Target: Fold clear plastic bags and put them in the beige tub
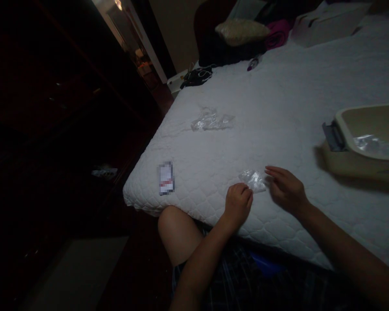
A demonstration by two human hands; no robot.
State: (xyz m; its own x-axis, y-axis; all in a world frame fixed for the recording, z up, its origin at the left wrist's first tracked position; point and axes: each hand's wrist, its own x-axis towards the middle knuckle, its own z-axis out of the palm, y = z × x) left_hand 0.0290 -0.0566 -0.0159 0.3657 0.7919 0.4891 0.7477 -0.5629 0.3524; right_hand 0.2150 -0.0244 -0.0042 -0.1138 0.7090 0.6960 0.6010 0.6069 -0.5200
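A small clear plastic bag lies on the white quilted bed, between my two hands. My left hand is closed at the bag's lower left edge, its fingers pinched on the plastic. To the right of the bag is my right hand, its fingers apart and pointing left, with nothing visible in it. Farther back on the bed lies crumpled clear plastic.
A beige bin with plastic inside stands at the right. A blurred phone-like rectangle lies near the left corner. At the back are a white box, a yellowish bag and a small bottle.
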